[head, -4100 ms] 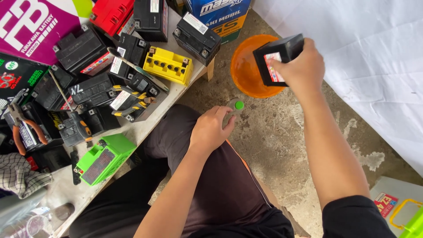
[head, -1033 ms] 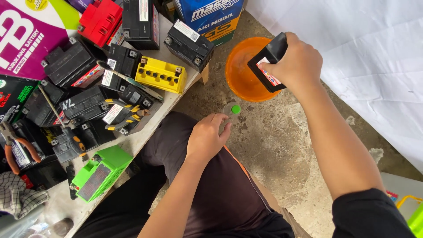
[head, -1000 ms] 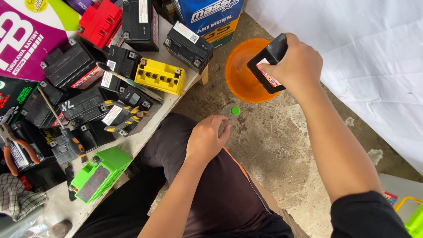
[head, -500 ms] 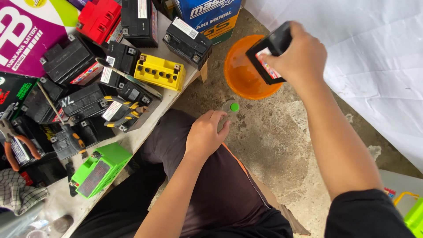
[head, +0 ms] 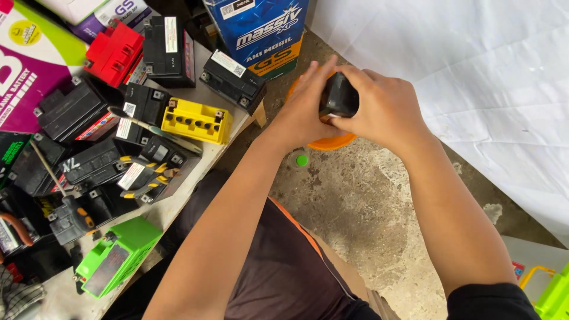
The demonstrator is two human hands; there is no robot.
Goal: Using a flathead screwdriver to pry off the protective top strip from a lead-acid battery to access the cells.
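Now black battery [head: 339, 95] between both hands' fingers [head: 355, 74]

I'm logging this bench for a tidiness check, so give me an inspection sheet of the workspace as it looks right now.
Surface: pale workbench at left, crowded; rough concrete floor below.
Job's things: small black battery held over an orange bucket.
Clutter: yellow battery, red battery, green battery, several black batteries, pliers with yellow-black grips, blue carton.
Hands: left hand and right hand both clasp the black battery.
Cables: nothing seen.
Surroundings: white sheet at right; small green cap on the floor.
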